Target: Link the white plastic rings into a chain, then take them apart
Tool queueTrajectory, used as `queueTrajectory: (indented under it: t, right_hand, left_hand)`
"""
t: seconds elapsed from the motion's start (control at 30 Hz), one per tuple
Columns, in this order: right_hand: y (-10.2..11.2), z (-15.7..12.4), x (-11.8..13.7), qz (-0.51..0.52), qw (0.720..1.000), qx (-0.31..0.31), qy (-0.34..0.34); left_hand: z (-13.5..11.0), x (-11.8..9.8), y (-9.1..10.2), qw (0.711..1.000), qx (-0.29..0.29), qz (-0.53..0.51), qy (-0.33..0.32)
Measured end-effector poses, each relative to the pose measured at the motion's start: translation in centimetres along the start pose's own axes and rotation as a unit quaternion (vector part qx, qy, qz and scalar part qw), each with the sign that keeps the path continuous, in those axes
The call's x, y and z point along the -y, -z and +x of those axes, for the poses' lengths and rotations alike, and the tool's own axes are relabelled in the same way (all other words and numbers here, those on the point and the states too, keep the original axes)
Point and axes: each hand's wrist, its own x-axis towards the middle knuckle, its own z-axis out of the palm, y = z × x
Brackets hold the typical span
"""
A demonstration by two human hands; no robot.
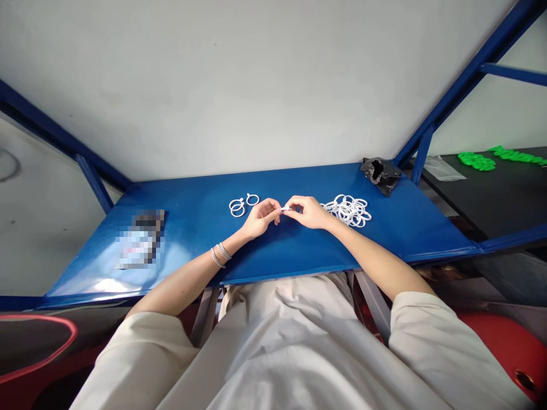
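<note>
My left hand (262,218) and my right hand (308,212) meet above the middle of the table. Both pinch a small white ring (285,208) between their fingertips; it shows nearly edge-on, and the fingers hide most of it. To the left of my left hand lie several thin white rings with small knobs (237,208), one of them a little apart. Close beside my right wrist is a tangled pile of similar white rings (351,210), partly covered by the wrist.
The blue table (192,199) backs onto a pale wall. A crumpled black plastic bag (382,175) sits at its far right corner. At the left lies a pixelated item (142,239). Bright green bunched pieces (476,160) and a clear bag (442,168) rest on a dark table at the right.
</note>
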Motion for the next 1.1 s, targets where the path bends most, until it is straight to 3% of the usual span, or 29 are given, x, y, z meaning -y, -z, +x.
queueTrajectory:
  t: [0.1, 0.2, 0.33, 0.57, 0.93, 1.1]
  right_hand:
    - [0.1, 0.0, 0.2, 0.023, 0.999, 0.02, -0.025]
    - [-0.1, -0.2, 0.4, 0.13, 0.983, 0.115, -0.065]
    - [-0.7, -0.3, 0.9, 0.236, 0.952, 0.191, -0.038]
    - [-0.8, -0.7, 1.7, 0.103, 0.976, 0.192, -0.013]
    - [-0.7, -0.9, 2.6, 0.068, 0.976, 0.202, -0.041]
    - [-1.1, -0.8, 2.1, 0.092, 0.978, 0.19, -0.001]
  left_hand:
    - [-0.2, -0.2, 0.0, 1.0, 0.018, 0.016, 0.003]
    - [-0.5, 0.1, 0.2, 0.997, 0.073, 0.023, 0.017]
    - [-0.7, 0.7, 0.5, 0.989, 0.145, -0.023, 0.033]
    - [-0.5, 0.5, 0.0, 0.987, 0.144, 0.006, 0.071]
    - [-0.4, 0.4, -0.1, 0.986, 0.145, 0.018, 0.079]
    - [-0.4, 0.6, -0.1, 0.986, 0.153, 0.019, 0.067]
